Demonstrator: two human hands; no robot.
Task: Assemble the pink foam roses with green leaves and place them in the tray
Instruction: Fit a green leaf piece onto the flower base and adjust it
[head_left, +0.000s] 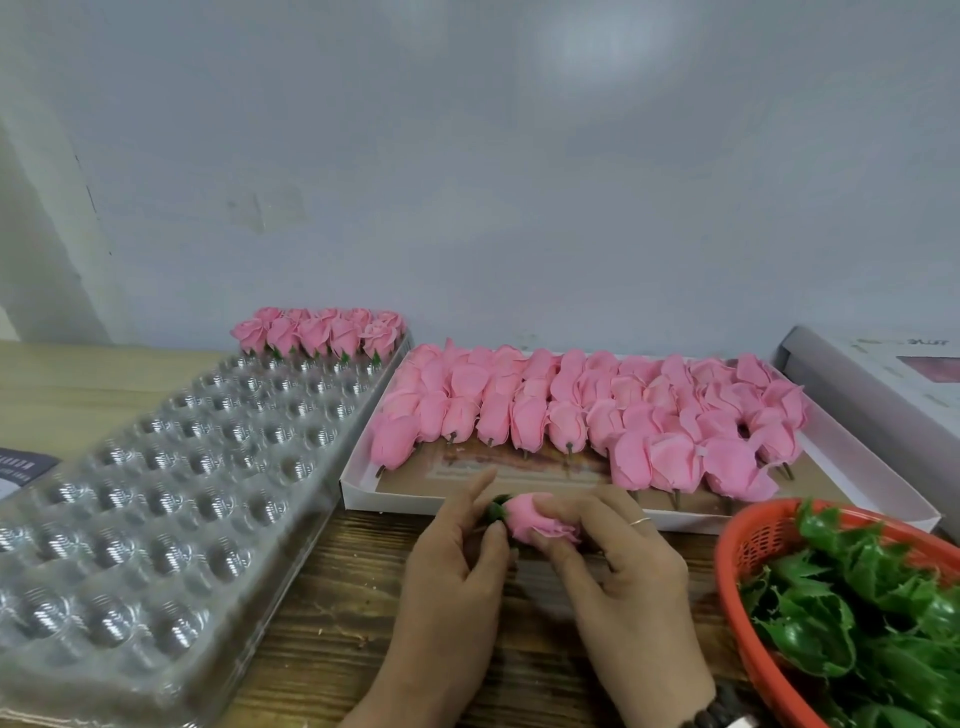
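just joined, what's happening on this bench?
A person is fitting a green leaf onto the base of a pink foam rose, the right hand gripping the bloom and the left hand at the leaf end. The clear tray holds finished roses only along its far edge. Bare roses fill the white box; spare leaves sit in the orange basket.

I see bare wood table (332, 618) open at six o'clock; the clear tray (156, 519) blocks nine, the white box (358, 493) twelve, the orange basket (748, 623) three.
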